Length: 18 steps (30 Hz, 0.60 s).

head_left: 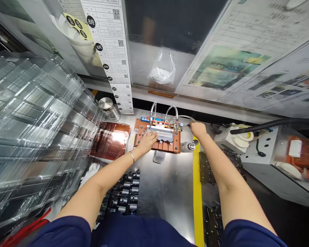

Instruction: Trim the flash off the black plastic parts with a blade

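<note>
My left hand [147,141] lies with fingers stretched out on the left end of a grey metal block [166,134]. That block sits on a copper-brown fixture plate [141,133] with round fittings at its corners. Two braided metal hoses [172,109] arch up behind the block. At the fixture's right side is a small brass-and-silver valve [178,127]. Just right of this valve my right hand [198,129] is closed; a thin dark-blue tip shows at its fingers, but the thing itself is mostly hidden. A blue tool [145,119] lies along the fixture's back edge.
Stacked clear plastic trays [48,113] rise on the left, beside a copper-coloured tray stack [112,140] and a lidded steel canister [109,109]. Black trays of parts [128,192] stand in front. A small bottle [189,146] is near the yellow tape [197,192]. A white machine [237,137] is right.
</note>
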Each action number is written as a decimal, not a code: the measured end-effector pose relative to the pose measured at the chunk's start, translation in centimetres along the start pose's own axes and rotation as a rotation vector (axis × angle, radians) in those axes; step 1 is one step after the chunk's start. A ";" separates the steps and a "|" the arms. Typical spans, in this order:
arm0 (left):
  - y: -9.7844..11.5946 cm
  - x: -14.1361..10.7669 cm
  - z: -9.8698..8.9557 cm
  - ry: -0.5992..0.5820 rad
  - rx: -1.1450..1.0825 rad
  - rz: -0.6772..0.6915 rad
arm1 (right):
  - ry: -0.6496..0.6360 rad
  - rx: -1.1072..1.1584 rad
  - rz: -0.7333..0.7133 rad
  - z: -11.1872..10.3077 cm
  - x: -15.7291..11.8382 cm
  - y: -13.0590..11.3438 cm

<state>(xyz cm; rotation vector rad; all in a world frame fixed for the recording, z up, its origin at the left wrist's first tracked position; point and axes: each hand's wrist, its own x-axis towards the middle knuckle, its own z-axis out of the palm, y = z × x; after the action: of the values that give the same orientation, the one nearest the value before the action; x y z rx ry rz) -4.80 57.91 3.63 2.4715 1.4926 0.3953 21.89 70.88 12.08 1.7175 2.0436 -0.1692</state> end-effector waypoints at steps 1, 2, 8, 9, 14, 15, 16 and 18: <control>0.1 0.0 -0.2 0.004 -0.035 -0.026 | 0.000 0.018 0.032 0.2 -1.1 -0.3; 0.2 0.0 -0.4 0.004 -0.072 -0.053 | 0.009 0.038 0.064 0.4 -2.1 -0.7; 0.2 0.3 -2.5 0.082 -0.151 -0.479 | 0.138 0.253 0.090 1.9 -6.0 -6.1; 0.2 0.4 -2.9 0.086 -0.166 -0.615 | 0.140 0.301 0.073 2.4 -6.4 -7.4; 0.2 1.2 -3.9 0.007 -0.238 -0.840 | 0.158 0.452 0.101 4.4 -7.8 -10.9; 0.2 1.3 -4.0 -0.008 -0.252 -0.848 | 0.156 0.463 0.117 4.3 -7.8 -10.7; 0.1 1.4 -4.1 -0.021 -0.268 -0.857 | 0.154 0.469 0.138 4.0 -7.7 -10.1; 0.0 1.5 -4.3 -0.046 -0.305 -0.878 | 0.153 0.463 0.200 3.0 -7.1 -8.3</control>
<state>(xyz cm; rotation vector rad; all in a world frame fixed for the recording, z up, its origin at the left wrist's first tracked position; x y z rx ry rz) -5.62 59.53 7.86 1.3955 2.1011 0.3427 15.57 61.63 10.75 2.2636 2.0321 -0.4907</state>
